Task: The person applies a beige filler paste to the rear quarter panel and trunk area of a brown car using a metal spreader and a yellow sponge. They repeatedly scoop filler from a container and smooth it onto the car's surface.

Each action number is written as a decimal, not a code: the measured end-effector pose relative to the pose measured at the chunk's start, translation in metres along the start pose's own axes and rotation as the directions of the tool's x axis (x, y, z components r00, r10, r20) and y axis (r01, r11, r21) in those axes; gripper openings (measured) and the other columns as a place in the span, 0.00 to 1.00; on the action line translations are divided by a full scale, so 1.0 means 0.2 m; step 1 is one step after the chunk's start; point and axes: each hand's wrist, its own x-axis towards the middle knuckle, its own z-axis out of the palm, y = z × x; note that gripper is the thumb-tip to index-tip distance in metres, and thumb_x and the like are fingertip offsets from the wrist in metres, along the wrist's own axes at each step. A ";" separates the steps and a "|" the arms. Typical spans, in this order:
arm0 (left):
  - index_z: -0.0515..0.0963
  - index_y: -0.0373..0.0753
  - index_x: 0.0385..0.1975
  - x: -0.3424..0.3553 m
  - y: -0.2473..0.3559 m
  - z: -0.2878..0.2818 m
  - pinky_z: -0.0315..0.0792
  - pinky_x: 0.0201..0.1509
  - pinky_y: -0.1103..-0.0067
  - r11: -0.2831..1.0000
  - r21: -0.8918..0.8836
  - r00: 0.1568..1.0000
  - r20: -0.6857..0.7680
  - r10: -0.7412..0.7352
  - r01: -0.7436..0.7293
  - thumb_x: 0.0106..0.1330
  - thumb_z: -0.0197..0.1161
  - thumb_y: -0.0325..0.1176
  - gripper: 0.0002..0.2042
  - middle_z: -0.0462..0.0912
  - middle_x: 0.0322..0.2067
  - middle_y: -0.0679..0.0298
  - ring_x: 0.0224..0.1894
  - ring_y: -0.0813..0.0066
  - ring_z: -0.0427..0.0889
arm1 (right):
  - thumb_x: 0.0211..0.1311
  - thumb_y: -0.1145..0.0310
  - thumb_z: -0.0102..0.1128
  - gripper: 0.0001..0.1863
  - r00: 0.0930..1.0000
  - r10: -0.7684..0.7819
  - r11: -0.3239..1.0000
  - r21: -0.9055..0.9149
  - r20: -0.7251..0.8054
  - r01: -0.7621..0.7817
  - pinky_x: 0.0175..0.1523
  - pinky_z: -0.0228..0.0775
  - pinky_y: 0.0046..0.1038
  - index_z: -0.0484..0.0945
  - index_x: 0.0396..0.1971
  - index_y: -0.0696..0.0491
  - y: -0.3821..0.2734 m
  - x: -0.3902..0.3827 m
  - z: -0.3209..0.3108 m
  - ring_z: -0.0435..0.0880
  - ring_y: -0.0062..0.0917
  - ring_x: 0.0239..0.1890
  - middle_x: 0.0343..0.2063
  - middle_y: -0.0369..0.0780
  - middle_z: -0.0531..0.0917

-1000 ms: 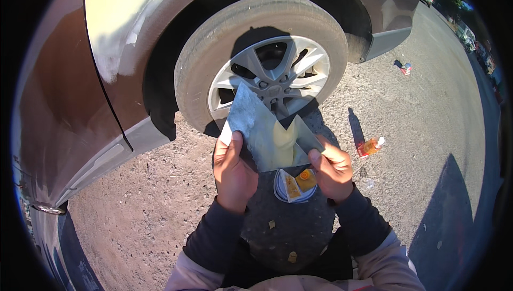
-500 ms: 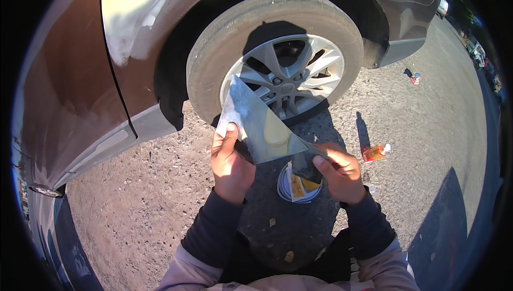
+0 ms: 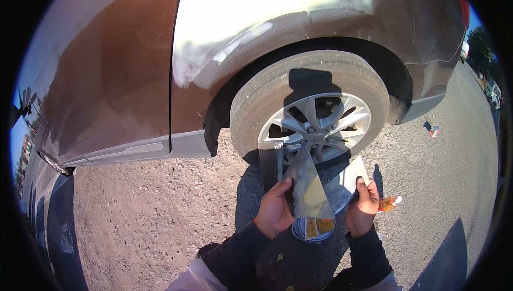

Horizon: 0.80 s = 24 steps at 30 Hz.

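In front of the wheel, my left hand is closed, its thumb pressing on thin flat pieces. A dark rectangular plate rises above that hand. To its right, a grey triangular face carries a smear of pale yellow putty. My right hand pinches a pale flat plate between thumb and fingers. These pieces meet or overlap between my hands; I cannot tell where one ends. Below them, partly covered, sits a round can with yellow-stained pieces on top.
The brown car has a whitish sanded patch above the wheel arch. Its tyre and silver rim stand just beyond my hands. An orange bottle with a white cap lies right of my right hand. Small litter lies farther off.
My view has tilted up, showing more of the car. The flat pieces have turned: the pale one is now at my right hand, and a dark plate stands above my left.
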 end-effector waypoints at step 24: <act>0.79 0.36 0.54 -0.18 0.12 -0.54 0.77 0.60 0.66 0.972 0.229 0.963 -0.248 0.105 -0.048 0.77 0.52 0.29 0.13 0.85 0.49 0.59 0.52 0.64 0.84 | 0.59 0.59 0.69 0.28 -0.311 -0.410 -0.500 0.074 0.857 0.863 0.61 0.70 0.40 0.76 0.56 0.59 -1.03 0.18 2.57 0.77 0.43 0.56 0.51 0.47 0.81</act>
